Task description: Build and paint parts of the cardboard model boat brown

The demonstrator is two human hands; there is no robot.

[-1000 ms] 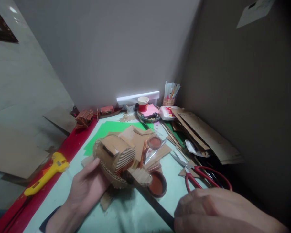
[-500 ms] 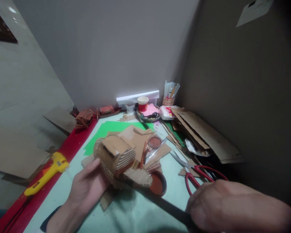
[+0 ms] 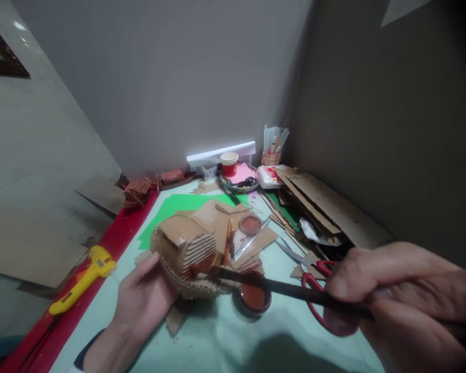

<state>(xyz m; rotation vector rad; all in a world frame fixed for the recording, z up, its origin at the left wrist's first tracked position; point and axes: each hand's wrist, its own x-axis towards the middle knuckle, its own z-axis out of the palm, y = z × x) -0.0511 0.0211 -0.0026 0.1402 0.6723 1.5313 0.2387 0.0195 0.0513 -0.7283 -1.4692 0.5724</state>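
Note:
My left hand [image 3: 145, 298] grips a cardboard model boat [image 3: 182, 233] from below at its left side, thumb on the rim. The boat has a rounded cabin with a striped corrugated end. In my right hand [image 3: 404, 295] is a paintbrush [image 3: 287, 289] with a dark handle, pinched between thumb and fingers. Its brown-stained bristles touch the lower part of the corrugated end. Behind the handle stands a small round pot of brown paint [image 3: 253, 300]. Red-handled scissors [image 3: 305, 261] lie beyond the brush, partly hidden by my right hand.
A yellow glue gun [image 3: 81, 282] lies on the red strip at left. Green paper [image 3: 171, 207], cardboard scraps, a round lid [image 3: 250, 224] and a metal blade [image 3: 252, 241] lie behind the boat. Brown model boats [image 3: 136, 191], a red paper cup [image 3: 229, 165] and stacked cardboard [image 3: 326, 202] stand further back.
My right hand has risen and moved right. The brush has swung flatter, and its tip now shows against the cabin's corrugated end. My left hand still holds the boat.

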